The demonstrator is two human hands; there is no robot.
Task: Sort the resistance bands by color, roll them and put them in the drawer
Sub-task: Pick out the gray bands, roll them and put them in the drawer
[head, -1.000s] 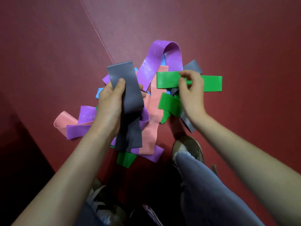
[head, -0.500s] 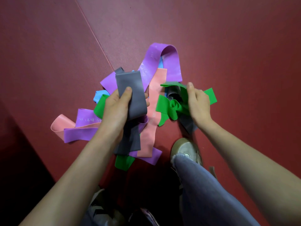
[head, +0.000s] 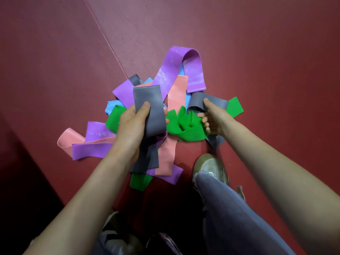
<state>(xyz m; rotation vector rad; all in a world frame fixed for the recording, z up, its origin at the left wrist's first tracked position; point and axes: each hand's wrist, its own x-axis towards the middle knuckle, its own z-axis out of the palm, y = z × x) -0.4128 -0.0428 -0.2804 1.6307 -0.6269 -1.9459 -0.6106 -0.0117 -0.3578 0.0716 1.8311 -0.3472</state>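
Note:
A tangled pile of resistance bands lies on the red floor mat: purple bands (head: 181,70), pink bands (head: 177,92), green bands (head: 191,128), a blue band (head: 112,105) and grey ones. My left hand (head: 132,124) grips a folded grey band (head: 150,111), thumb on top, its ends hanging down over the pile. My right hand (head: 214,116) pinches a second grey band (head: 207,101) at the pile's right side, thumb on it, fingers curled beside the bunched green band. No drawer is in view.
My right shoe (head: 209,167) and jeans leg (head: 231,214) stand just below the pile. A seam (head: 106,34) runs diagonally across the mat at upper left. A dark raised edge (head: 27,172) borders the lower left.
My right hand let the green band drop and moved onto the grey band under it. The green band now lies bunched on the pile. My left hand lowered slightly, still holding its grey band.

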